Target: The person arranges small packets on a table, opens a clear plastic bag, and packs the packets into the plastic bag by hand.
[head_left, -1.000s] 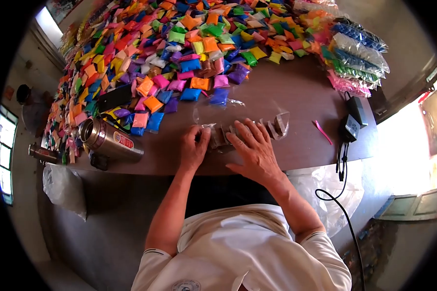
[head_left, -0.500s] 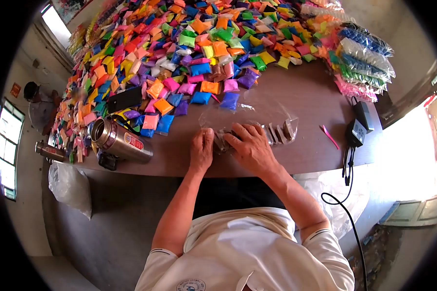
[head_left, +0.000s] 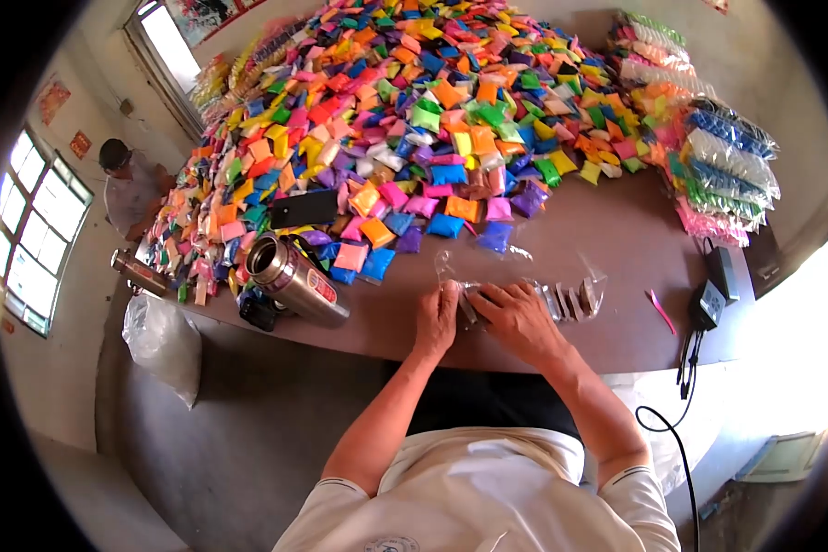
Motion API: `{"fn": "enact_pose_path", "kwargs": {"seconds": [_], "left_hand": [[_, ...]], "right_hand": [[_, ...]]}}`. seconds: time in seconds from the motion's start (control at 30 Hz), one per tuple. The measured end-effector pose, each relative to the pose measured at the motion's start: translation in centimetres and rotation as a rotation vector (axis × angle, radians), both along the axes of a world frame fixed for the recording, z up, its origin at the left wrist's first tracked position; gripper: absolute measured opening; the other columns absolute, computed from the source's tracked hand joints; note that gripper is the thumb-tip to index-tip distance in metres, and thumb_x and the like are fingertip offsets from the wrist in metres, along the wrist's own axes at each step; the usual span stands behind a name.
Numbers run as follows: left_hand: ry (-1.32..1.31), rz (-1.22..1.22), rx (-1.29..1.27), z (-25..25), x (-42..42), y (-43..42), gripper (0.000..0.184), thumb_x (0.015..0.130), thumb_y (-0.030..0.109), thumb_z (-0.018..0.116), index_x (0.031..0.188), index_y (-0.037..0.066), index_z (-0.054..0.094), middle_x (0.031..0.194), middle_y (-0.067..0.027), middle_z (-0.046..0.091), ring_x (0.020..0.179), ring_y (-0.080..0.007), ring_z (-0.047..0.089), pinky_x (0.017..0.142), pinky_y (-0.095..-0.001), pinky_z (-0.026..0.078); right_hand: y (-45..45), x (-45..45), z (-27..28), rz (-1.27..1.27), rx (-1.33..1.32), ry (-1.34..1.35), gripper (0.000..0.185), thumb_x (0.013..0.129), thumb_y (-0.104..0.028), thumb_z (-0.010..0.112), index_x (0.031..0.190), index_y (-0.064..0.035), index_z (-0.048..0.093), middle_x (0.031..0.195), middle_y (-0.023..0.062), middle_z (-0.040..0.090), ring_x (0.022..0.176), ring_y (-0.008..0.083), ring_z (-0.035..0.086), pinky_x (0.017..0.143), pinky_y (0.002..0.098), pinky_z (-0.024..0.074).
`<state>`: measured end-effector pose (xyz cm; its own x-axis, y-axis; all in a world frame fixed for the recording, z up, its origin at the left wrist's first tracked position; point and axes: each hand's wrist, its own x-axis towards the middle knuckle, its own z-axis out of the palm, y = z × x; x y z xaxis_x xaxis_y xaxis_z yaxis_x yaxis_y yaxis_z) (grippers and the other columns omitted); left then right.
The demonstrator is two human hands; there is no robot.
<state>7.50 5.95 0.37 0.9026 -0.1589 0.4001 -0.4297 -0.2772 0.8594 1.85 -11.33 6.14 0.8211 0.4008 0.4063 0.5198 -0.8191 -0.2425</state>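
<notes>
A clear plastic bag lies on the table in front of me, with a row of thin brown packets standing on edge inside it. My left hand is closed at the bag's left end, fingers pressed together on the plastic. Bent over the row from above, my right hand grips the bagged packets; its thumb is hidden. Between the two hands a brown packet shows in part.
A heap of colourful small packets covers the back of the table. Left stand a steel flask and a black phone. Right are stacked filled bags, a pink strip and black adapters. Another person is far left.
The whole view has shifted, so the table and hands appear lower and further right. My hands keep nearly the same hold on the bag and packets.
</notes>
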Motion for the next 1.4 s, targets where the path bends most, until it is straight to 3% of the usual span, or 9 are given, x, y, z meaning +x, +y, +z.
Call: {"fn": "enact_pose_path", "kwargs": {"seconds": [0.1,0.2,0.27,0.37,0.7,0.8,0.87,1.07,1.4], "left_hand": [[-0.019,0.002,-0.045,-0.9,0.1,-0.1,0.032,0.102,0.025,0.045,0.087,0.000,0.056,0.074,-0.0154,0.054,0.067,-0.0278,0.054,0.064,-0.0376,0.044],[-0.039,0.028,-0.087,-1.2,0.3,-0.3,0.033,0.103,0.027,0.045,0.087,-0.001,0.056,0.075,-0.0162,0.056,0.068,-0.0283,0.055,0.064,-0.0379,0.044],[-0.032,0.038,-0.060,-0.6,0.1,-0.3,0.036,0.103,0.028,0.044,0.088,-0.001,0.056,0.078,-0.0174,0.057,0.070,-0.0291,0.056,0.065,-0.0384,0.044],[0.064,0.044,-0.083,-0.5,0.0,-0.2,0.039,0.104,0.030,0.040,0.089,-0.002,0.057,0.079,-0.0177,0.059,0.073,-0.0294,0.059,0.067,-0.0379,0.046],[-0.035,0.006,-0.168,-0.9,0.3,-0.1,0.038,0.104,0.028,0.040,0.091,-0.002,0.058,0.081,-0.0167,0.061,0.076,-0.0275,0.060,0.069,-0.0372,0.047],[0.040,0.019,-0.100,-0.7,0.1,0.1,0.038,0.105,0.028,0.040,0.090,-0.002,0.058,0.081,-0.0154,0.061,0.076,-0.0257,0.059,0.070,-0.0361,0.047],[0.008,0.027,-0.128,-0.8,0.2,0.0,0.045,0.104,0.035,0.039,0.090,-0.001,0.059,0.079,-0.0145,0.060,0.072,-0.0226,0.056,0.066,-0.0377,0.045],[0.071,0.045,-0.102,-0.9,0.2,0.0,0.040,0.104,0.031,0.039,0.086,-0.001,0.054,0.073,-0.0158,0.054,0.068,-0.0265,0.054,0.064,-0.0385,0.044],[0.088,0.031,-0.097,-1.8,0.7,0.1,0.043,0.104,0.034,0.040,0.086,-0.002,0.055,0.071,-0.0168,0.056,0.066,-0.0258,0.054,0.061,-0.0396,0.043]], "right_hand": [[0.6,0.0,0.6,-0.006,0.094,0.011,0.058,0.072,-0.012,0.073,0.127,-0.0121,0.056,0.121,0.0072,0.060,0.106,0.0294,0.059,0.092,0.0421,0.0431],[1.1,0.3,1.0,0.022,0.078,0.006,0.054,0.078,-0.011,0.064,0.131,-0.0122,0.053,0.113,0.0074,0.061,0.104,0.0274,0.059,0.088,0.0407,0.0425],[1.0,0.6,0.7,0.005,0.077,0.097,0.059,0.072,-0.012,0.072,0.128,-0.0121,0.056,0.122,0.0078,0.061,0.109,0.0307,0.058,0.094,0.0429,0.0428],[0.8,0.8,0.1,0.041,0.086,0.100,0.057,0.073,-0.013,0.070,0.128,-0.0117,0.057,0.120,0.0085,0.061,0.110,0.0306,0.058,0.095,0.0427,0.0428],[0.7,1.2,-0.2,0.061,0.083,0.128,0.052,0.075,-0.019,0.071,0.125,-0.0100,0.058,0.125,0.0081,0.060,0.113,0.0297,0.057,0.095,0.0426,0.0442],[0.5,1.5,-0.8,0.098,0.015,0.150,0.057,0.075,-0.021,0.073,0.129,-0.0105,0.056,0.128,0.0084,0.058,0.115,0.0300,0.057,0.095,0.0432,0.0438],[0.6,1.6,-0.8,0.092,-0.008,0.203,0.061,0.074,-0.022,0.074,0.130,-0.0112,0.055,0.129,0.0095,0.057,0.115,0.0305,0.057,0.096,0.0437,0.0430],[1.4,0.6,0.1,0.042,0.047,0.025,0.054,0.074,-0.023,0.074,0.124,-0.0118,0.058,0.123,0.0103,0.059,0.112,0.0309,0.058,0.095,0.0438,0.0429],[1.3,1.4,-1.0,0.070,0.027,0.099,0.047,0.075,-0.022,0.073,0.118,-0.0108,0.060,0.120,0.0077,0.060,0.108,0.0285,0.060,0.092,0.0432,0.0438]]}}
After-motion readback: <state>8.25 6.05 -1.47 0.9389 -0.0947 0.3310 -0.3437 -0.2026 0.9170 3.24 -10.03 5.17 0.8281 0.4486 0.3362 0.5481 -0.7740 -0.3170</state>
